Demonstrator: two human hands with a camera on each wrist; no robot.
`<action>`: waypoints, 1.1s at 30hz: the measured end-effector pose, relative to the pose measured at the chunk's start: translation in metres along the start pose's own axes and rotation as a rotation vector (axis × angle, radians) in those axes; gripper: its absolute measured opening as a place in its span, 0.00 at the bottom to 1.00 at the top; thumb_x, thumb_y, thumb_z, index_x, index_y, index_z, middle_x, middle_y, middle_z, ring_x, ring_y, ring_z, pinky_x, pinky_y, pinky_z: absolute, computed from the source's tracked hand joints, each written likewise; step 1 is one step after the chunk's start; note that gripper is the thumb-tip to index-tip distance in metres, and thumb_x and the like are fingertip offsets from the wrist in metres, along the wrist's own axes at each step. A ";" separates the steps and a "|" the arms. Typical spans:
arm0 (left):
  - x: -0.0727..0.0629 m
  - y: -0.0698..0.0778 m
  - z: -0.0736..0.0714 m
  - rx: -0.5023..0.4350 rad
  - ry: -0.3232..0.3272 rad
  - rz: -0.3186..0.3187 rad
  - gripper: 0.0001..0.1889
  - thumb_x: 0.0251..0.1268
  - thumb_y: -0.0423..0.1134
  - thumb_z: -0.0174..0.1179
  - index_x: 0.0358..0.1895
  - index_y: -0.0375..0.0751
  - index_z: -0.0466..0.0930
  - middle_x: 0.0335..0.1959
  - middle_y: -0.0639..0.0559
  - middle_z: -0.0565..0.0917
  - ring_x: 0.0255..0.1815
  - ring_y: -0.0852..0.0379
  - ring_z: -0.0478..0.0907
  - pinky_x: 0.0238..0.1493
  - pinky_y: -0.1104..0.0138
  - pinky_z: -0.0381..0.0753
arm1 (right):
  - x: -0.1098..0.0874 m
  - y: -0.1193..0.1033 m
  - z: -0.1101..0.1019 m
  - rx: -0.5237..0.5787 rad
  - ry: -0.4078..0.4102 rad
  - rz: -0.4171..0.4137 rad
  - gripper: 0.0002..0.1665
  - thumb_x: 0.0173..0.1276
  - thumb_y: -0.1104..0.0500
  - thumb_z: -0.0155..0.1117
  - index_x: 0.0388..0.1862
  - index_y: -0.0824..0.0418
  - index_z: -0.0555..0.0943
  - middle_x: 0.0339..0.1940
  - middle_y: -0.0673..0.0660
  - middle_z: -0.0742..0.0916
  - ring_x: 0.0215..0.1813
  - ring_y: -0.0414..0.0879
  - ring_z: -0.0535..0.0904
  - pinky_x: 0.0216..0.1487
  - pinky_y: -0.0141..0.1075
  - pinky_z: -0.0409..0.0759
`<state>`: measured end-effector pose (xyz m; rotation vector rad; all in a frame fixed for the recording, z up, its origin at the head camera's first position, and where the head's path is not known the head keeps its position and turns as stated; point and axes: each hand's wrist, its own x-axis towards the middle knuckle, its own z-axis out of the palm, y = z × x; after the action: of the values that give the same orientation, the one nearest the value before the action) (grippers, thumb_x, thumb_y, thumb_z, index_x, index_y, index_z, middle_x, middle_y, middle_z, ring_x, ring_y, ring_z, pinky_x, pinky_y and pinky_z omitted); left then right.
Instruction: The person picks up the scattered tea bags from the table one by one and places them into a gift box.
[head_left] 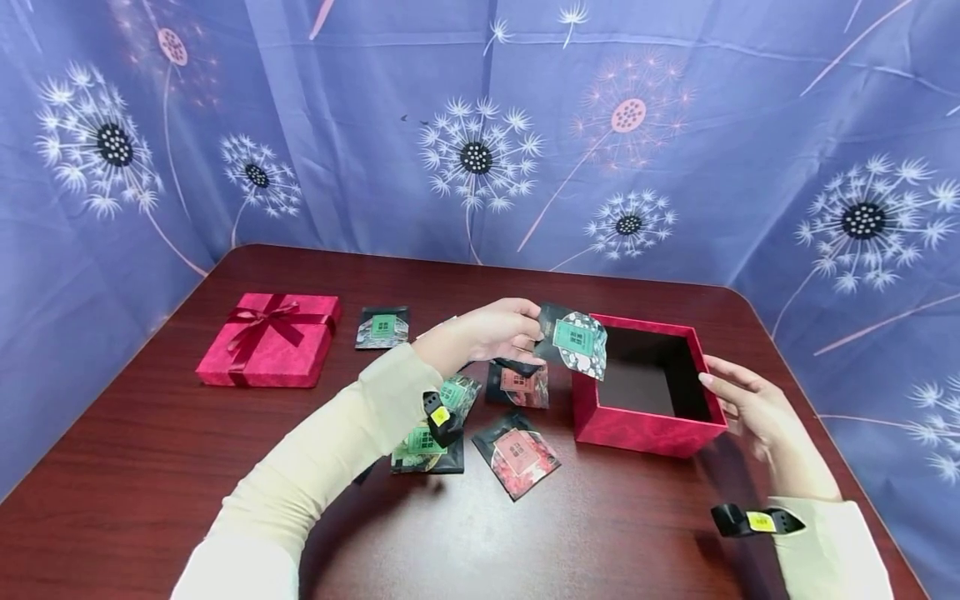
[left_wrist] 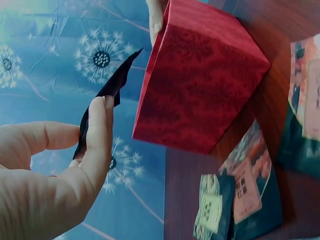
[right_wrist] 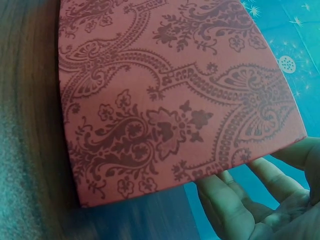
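Note:
My left hand (head_left: 491,333) pinches a dark sachet (head_left: 573,340) with a green label and floral print, held at the left rim of a red box (head_left: 651,429). In the left wrist view the sachet (left_wrist: 111,90) is seen edge-on between thumb and fingers. The box stands uncovered, with a dark interior; part of its inside is hidden. At its right wall, my right hand (head_left: 761,417) holds the rim, thumb over the edge and fingers outside. The right wrist view shows those fingers (right_wrist: 225,207) beside the patterned wall (right_wrist: 175,105).
A shallow red lid-like box (head_left: 262,354) with a ribbon bow lies at the left. Several sachets are spread mid-table, among them a red-labelled one (head_left: 517,454), a green one (head_left: 420,450) and one farther back (head_left: 382,327). A patterned blue curtain (head_left: 375,167) hangs behind the table.

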<state>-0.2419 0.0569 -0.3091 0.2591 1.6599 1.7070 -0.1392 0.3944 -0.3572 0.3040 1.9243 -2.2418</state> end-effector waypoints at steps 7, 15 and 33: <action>0.011 -0.008 0.019 -0.027 -0.045 -0.017 0.16 0.65 0.20 0.43 0.55 0.29 0.61 0.29 0.46 0.72 0.25 0.58 0.70 0.57 0.49 0.75 | 0.001 0.001 -0.001 -0.027 0.018 -0.001 0.18 0.70 0.62 0.58 0.41 0.35 0.83 0.33 0.43 0.88 0.34 0.39 0.86 0.33 0.35 0.84; 0.018 -0.006 0.035 -0.024 -0.058 -0.026 0.14 0.66 0.20 0.43 0.53 0.28 0.64 0.41 0.41 0.76 0.40 0.48 0.79 0.57 0.49 0.74 | 0.002 0.001 0.001 0.013 0.021 -0.006 0.18 0.69 0.63 0.58 0.40 0.36 0.84 0.33 0.44 0.89 0.34 0.39 0.86 0.34 0.35 0.84; 0.033 -0.003 0.082 -0.007 -0.102 -0.032 0.18 0.62 0.18 0.44 0.21 0.40 0.52 0.16 0.51 0.58 0.19 0.60 0.57 0.49 0.54 0.81 | 0.000 0.002 0.000 0.019 0.028 -0.010 0.18 0.68 0.63 0.59 0.40 0.36 0.85 0.33 0.44 0.88 0.35 0.39 0.85 0.34 0.35 0.84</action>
<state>-0.2154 0.1413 -0.3107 0.3095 1.5757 1.6485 -0.1382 0.3938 -0.3593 0.3302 1.9231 -2.2758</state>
